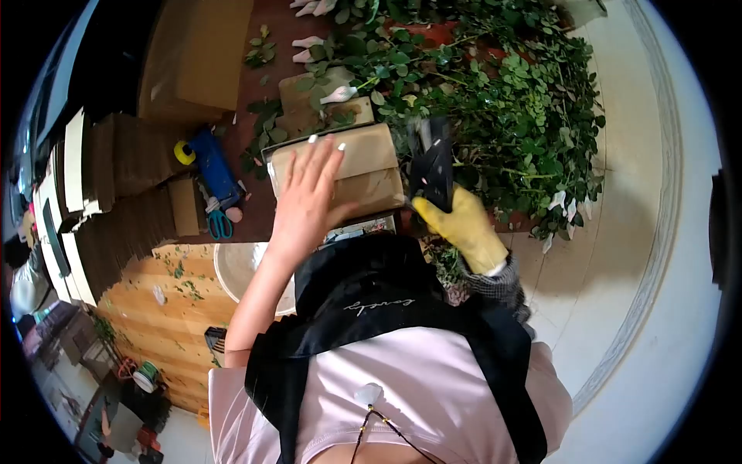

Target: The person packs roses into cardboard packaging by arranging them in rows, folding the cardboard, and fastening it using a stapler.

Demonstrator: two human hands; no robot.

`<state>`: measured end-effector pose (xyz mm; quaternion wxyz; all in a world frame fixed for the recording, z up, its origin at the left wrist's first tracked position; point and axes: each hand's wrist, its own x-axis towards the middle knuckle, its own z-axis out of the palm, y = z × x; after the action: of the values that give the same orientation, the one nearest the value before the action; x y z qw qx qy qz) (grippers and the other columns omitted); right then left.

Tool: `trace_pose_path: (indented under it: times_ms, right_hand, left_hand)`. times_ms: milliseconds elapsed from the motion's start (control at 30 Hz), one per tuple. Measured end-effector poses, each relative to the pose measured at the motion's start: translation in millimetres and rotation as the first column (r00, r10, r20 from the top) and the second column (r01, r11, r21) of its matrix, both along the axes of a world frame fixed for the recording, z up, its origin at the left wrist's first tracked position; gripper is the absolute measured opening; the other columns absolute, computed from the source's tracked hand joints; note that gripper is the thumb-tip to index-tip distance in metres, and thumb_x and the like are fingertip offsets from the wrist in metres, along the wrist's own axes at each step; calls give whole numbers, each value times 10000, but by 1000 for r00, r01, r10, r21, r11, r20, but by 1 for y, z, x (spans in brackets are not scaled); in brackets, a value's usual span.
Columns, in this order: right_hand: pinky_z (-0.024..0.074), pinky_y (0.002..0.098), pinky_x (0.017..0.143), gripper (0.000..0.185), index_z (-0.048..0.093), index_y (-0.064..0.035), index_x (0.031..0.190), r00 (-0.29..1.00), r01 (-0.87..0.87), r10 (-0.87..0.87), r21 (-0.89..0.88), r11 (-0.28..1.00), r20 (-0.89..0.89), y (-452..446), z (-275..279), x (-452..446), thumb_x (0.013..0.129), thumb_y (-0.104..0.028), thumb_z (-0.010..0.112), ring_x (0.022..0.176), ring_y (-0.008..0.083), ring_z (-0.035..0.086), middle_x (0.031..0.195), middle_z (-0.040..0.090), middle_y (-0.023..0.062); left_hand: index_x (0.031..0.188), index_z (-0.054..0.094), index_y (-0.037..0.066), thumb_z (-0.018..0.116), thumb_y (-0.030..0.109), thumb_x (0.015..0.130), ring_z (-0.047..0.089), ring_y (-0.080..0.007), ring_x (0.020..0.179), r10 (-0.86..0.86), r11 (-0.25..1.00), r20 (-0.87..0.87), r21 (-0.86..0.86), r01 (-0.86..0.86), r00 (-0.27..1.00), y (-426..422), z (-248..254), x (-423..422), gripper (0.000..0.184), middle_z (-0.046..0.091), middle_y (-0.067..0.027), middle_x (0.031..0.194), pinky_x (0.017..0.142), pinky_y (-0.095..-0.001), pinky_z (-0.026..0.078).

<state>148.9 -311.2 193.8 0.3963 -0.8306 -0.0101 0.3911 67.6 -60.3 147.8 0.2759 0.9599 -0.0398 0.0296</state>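
Note:
My bare left hand [305,197] is over a tan cardboard-covered block [363,166], palm down with fingers spread. Whether it presses on the cardboard or hovers just above I cannot tell. My right hand [468,228], in a yellow glove, is closed around a black hand tool [433,170] at the block's right end. The tool is blurred, and its exact kind does not show. Beyond the block, a pale rose bud [338,94] lies on another piece of cardboard [294,97].
Leafy rose stems [502,116] pile up at the back right, with white buds [572,209] at their near edge. Teal-handled scissors [220,224] and a blue object [215,166] lie left. Stacked cardboard [124,216] stands farther left; a white bucket [232,267] is below.

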Motion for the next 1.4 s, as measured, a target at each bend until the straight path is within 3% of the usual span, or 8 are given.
trace_pose_path:
  times_ms: [100,300,567,900,1000,1033,1100,1400]
  right_hand:
    - [569,396,740,308,661,-90,1030,902,-233,416,-676,699,119,-26,-7,-1,864,-342,724,772,284,717,820,726,122]
    - [573,417,645,371,605,-67,1046,484,-553,789,-567,611,379,-25,-23,-5,880,-390,682,720,300,716,801,719,105]
    - [565,402,670,302,654,-97,982,660,-412,733,-737,536,164,-28,-2,11,885,-383,665,788,275,730,844,737,104]
    - [554,426,664,341,636,-70,986,611,-520,766,-629,577,198,-20,-14,19,876,-389,684,744,325,711,758,705,146]
    - [554,428,701,455,608,-61,1171,833,-508,542,-240,827,107,-30,-56,34,893,-414,680,777,335,705,861,728,155]
    - [545,410,766,524,559,-30,1240,870,-270,299,129,954,-391,-42,-88,35,898,-401,697,863,311,699,953,719,169]
    - [526,390,847,577,502,-9,1312,854,-374,423,207,904,-304,-37,-84,41,908,-369,704,977,290,670,1082,687,178]
    - [519,350,883,573,466,4,1353,691,-705,688,-1,709,-222,-18,-53,60,917,-286,698,996,251,636,1122,645,194]
  left_hand:
    - [1345,592,129,781,253,809,326,-362,1458,-8,1000,4,19,8,1000,3,-42,-5,582,379,-136,1569,1192,-511,242]
    - [1159,736,128,771,257,825,319,-348,1467,29,1000,-36,14,-28,999,-2,-44,-5,360,417,-112,1554,1198,-495,231]
    - [1157,741,141,776,276,809,318,-335,1467,59,998,-33,4,-58,998,0,-45,-3,374,441,-111,1536,1205,-483,221]
    - [1127,758,145,794,267,782,321,-332,1469,85,996,-62,-32,-87,994,0,-42,-5,368,443,-110,1537,1200,-484,222]
    - [1084,770,141,782,249,784,338,-329,1456,80,997,-48,-19,-81,996,-2,-42,-3,319,471,-94,1514,1194,-487,225]
    - [1070,771,141,769,245,792,333,-329,1459,93,996,-51,-12,-93,994,-4,-43,-3,297,465,-85,1521,1196,-488,217]
    - [1063,772,144,762,244,801,327,-328,1463,92,996,-50,-11,-93,994,-4,-45,-4,280,459,-82,1528,1198,-483,213]
    - [1000,770,171,761,265,803,345,-326,1449,89,994,0,69,-88,996,-4,-57,-4,218,460,-60,1525,1183,-482,246]
